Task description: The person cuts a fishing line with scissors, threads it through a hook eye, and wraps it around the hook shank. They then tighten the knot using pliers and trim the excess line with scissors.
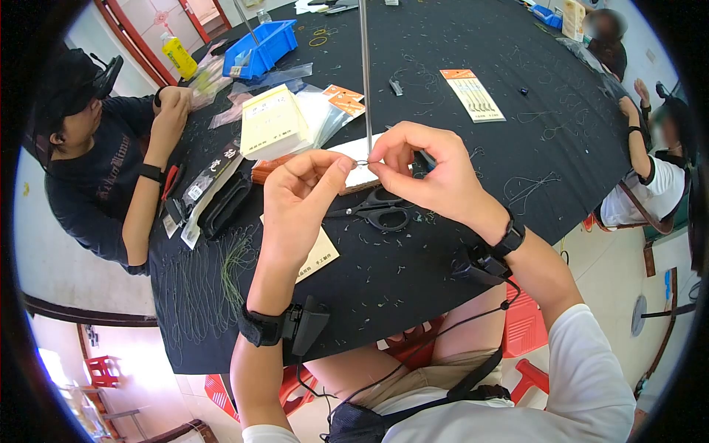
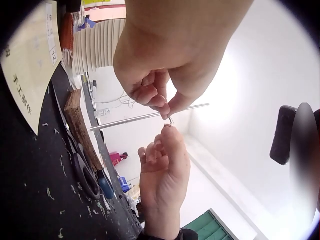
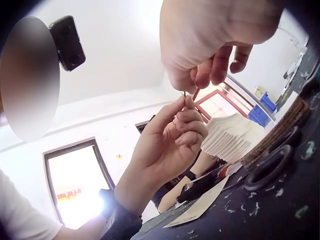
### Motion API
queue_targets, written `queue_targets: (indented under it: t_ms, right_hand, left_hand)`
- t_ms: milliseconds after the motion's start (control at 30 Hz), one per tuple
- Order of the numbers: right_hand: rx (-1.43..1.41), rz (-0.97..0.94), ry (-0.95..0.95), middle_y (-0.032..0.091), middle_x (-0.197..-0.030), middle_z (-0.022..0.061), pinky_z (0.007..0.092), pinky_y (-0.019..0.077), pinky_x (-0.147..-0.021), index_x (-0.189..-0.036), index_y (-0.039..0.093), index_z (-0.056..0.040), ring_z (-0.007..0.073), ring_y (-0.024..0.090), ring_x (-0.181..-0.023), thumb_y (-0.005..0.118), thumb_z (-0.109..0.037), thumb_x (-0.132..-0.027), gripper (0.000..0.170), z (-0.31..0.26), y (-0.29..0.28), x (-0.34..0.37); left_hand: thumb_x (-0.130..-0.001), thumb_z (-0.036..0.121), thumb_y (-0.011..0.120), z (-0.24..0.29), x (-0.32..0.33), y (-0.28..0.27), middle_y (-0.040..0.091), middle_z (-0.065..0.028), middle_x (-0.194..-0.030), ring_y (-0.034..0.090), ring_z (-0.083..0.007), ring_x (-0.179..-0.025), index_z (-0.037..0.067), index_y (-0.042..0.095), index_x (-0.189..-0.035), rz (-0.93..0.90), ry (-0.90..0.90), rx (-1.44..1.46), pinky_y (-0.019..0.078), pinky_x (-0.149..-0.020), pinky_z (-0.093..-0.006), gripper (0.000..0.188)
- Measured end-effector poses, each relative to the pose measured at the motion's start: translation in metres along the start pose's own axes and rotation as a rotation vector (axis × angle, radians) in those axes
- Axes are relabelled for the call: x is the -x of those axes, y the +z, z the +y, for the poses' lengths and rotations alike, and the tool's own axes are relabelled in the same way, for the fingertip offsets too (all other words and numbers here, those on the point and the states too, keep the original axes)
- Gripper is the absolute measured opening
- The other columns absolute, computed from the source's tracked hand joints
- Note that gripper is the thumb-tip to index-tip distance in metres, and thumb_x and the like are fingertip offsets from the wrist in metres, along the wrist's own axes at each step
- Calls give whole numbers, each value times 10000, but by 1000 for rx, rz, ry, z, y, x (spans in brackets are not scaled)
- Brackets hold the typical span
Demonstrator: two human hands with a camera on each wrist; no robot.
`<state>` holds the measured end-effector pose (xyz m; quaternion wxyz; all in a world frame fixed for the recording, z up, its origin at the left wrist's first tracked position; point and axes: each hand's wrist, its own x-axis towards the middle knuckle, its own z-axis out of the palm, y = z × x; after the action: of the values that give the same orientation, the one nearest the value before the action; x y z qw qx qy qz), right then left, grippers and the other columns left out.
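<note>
Rod beyond right hand — room rightward

The person here is wearing a white short-sleeved shirt and khaki shorts; black wristbands are carrying boxy units, a dark cable dangling.

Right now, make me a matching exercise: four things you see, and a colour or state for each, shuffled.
1. small curved piece
2. scissors
3. bin
4. bottle

A. blue
B. pinched by left hand and right hand
C. yellow
D. black-handled

Pairs: 1-B, 2-D, 3-A, 4-C.
</note>
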<state>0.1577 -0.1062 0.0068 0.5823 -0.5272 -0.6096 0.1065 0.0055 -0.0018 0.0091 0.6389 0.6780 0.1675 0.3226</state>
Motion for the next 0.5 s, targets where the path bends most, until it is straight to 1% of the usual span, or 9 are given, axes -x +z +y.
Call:
queue_targets:
  t_ms: [67, 400, 467, 500]
  right_hand:
    - [-10, -30, 64, 535, -644, -40, 184, 352, -522, -835, 613, -45, 20, 464, -579, 638, 9, -746, 107, -3, -1, 1]
    - [-4, -60, 70, 543, -646, -37, 183, 357, -519, -829, 612, -46, 23, 476, -579, 639, 6, -747, 100, 0, 0, 1]
    - [19, -13, -2, 534, -587, -26, 189, 381, -457, -809, 616, -57, 33, 475, -494, 653, -44, -737, 82, 3, 2, 0]
    - [19, -13, -2, 534, -587, -26, 189, 381, -457, -809, 616, -57, 33, 475, -494, 653, -44, -737, 82, 3, 2, 0]
  left_hand:
    - [-866, 135, 590, 0, 0, 0, 513, 42, -676, 388, -5, -571, -4, 624, -907, -4, 2, 5, 260, -491, -154, 149]
    - [-868, 129, 586, 0, 0, 0, 516, 39, -676, 387, -4, -567, -7, 618, -914, 44, 6, 16, 261, -492, -153, 147]
    - [-869, 129, 586, 0, 0, 1, 516, 39, -676, 389, -4, -568, -8, 617, -916, 46, 3, 20, 262, -493, -152, 148]
    - [-869, 128, 586, -1, -1, 1, 516, 38, -676, 389, -5, -566, -9, 617, -917, 43, 4, 26, 261, -491, -152, 148]
